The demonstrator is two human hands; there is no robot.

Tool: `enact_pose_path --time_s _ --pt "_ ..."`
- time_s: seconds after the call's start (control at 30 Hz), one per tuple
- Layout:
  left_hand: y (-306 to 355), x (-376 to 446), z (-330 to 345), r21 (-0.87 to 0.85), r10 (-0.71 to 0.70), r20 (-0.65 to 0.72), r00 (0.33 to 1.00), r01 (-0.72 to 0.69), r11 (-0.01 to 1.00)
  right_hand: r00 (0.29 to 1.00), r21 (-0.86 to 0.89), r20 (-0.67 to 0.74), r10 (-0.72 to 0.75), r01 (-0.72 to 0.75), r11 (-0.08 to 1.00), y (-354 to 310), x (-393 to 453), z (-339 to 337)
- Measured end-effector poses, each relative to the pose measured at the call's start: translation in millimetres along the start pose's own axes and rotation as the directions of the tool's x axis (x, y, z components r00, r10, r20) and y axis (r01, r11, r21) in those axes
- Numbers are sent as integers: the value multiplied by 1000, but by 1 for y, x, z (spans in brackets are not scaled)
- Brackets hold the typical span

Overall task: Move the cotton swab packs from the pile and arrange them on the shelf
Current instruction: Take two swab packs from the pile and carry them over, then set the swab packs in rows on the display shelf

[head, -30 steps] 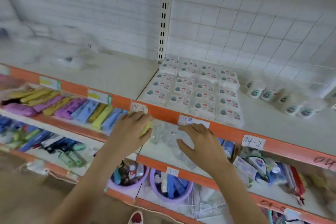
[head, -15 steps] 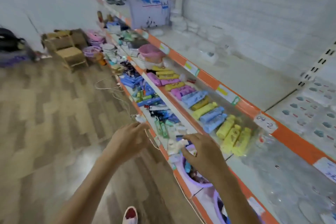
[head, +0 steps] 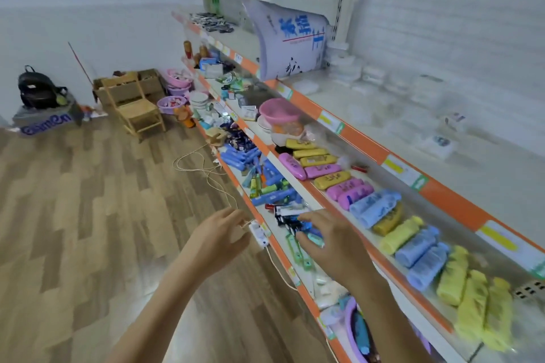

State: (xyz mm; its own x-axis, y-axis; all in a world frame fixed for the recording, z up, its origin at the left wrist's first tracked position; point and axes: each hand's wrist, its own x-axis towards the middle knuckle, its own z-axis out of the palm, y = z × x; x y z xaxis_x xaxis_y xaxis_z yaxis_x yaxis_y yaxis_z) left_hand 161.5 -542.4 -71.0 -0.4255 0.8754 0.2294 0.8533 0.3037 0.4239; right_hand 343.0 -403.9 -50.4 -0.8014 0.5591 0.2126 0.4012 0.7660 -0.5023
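Hands (head: pixel 218 240) (head: pixel 333 242) hover loose and unladen, well apart from blurred swab packs (head: pixel 439 141).

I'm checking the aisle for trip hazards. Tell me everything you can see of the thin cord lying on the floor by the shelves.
The thin cord is pale, cream-coloured and slender, like string or light cable. It lies loose on the wood-pattern floor in a few open loops beside the bottom shelf's orange edge, then trails toward the viewer to a small white block at that edge, near the left hand. Whether the hand touches it is unclear.
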Motion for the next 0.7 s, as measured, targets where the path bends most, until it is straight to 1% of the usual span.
enact_pose_path --time_s 0.13,0.27,0.5,0.6,0.7 --pt "-17 61 3 -40 77 33 996 -76 996 999 -17 -16 49 -49 999 14 46 -3" --pt "-29 129 15 -52 143 69 987 -140 989 994 -26 -54 90 -92 995 45 101 -12" --pt "-40 275 27 -48 209 126 970 -204 978 982 -64 -171 86 -98 993 113 235 -55" --pt "-40 344 22 -64 254 110 961 -248 967 971 -38 -220 90 -100 994 139 291 -80" --pt "-35 409 22 -76 298 81 951 -292 953 965 -50 -226 132 -147 988 166 337 -100"
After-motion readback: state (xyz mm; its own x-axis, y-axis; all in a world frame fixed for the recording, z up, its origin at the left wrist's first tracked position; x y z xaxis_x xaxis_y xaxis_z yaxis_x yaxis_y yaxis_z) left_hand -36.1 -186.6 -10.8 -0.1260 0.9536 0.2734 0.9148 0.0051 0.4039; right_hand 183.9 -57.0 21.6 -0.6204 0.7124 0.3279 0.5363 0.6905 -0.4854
